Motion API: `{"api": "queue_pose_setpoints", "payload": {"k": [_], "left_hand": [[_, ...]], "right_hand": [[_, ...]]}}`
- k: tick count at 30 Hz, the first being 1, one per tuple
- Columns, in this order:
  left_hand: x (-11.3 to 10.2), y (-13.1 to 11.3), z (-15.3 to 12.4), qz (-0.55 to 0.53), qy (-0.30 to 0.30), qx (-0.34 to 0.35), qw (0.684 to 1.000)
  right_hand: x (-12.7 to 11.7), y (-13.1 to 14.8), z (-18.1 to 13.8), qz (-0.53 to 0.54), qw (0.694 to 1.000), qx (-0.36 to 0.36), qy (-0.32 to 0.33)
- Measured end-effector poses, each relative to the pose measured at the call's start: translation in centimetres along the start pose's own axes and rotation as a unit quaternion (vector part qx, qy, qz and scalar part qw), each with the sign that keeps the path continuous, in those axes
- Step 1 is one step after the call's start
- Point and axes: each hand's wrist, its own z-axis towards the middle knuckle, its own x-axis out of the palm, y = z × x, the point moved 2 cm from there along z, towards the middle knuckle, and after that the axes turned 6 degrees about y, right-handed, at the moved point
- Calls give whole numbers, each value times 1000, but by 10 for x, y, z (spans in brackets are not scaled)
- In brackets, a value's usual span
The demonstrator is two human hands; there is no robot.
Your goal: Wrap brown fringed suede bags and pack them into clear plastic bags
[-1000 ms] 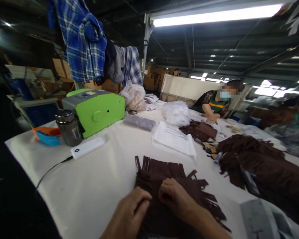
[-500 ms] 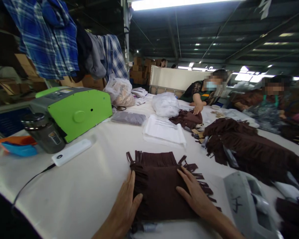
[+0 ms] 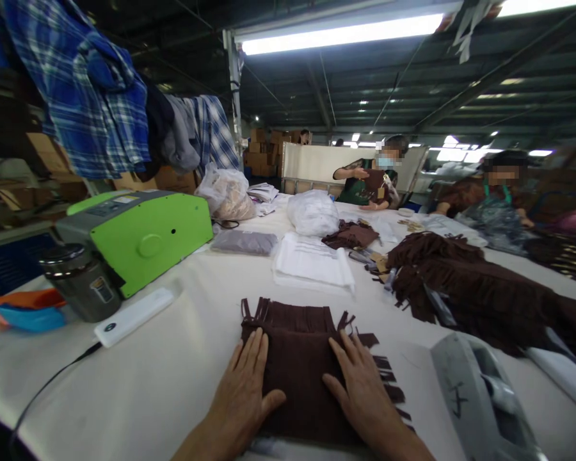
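Observation:
A folded dark brown fringed garment (image 3: 297,358) lies on the white table (image 3: 182,371) right in front of me. My left hand (image 3: 242,394) rests flat on its left side, fingers stretched out. On its right side my right hand (image 3: 362,390) also lies flat with the fingers spread. Fringe strips stick out along the far edge and to the right of the garment.
A green machine (image 3: 141,234), a dark jar (image 3: 81,282), a white power bank (image 3: 133,315) with cable and blue-orange bowls (image 3: 22,310) stand left. A grey tape dispenser (image 3: 480,397) sits right. More brown fringed pieces (image 3: 470,288), folded white bags (image 3: 312,262) and two seated people (image 3: 372,182) are beyond.
My hands went from bunched on the crumpled garment to lying flat on both sides of it. The garment is now folded and smoothed. The person at the far end lifted their hands from the table.

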Motion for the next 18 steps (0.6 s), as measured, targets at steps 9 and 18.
{"api": "queue_pose_setpoints", "payload": {"k": [9, 18], "left_hand": [[-34, -11, -4, -184, -95, 67, 976], [23, 62, 22, -265, -69, -137, 952]], "right_hand": [[-15, 94, 92, 158, 978, -114, 79], [18, 124, 118, 188, 970, -128, 84]]}}
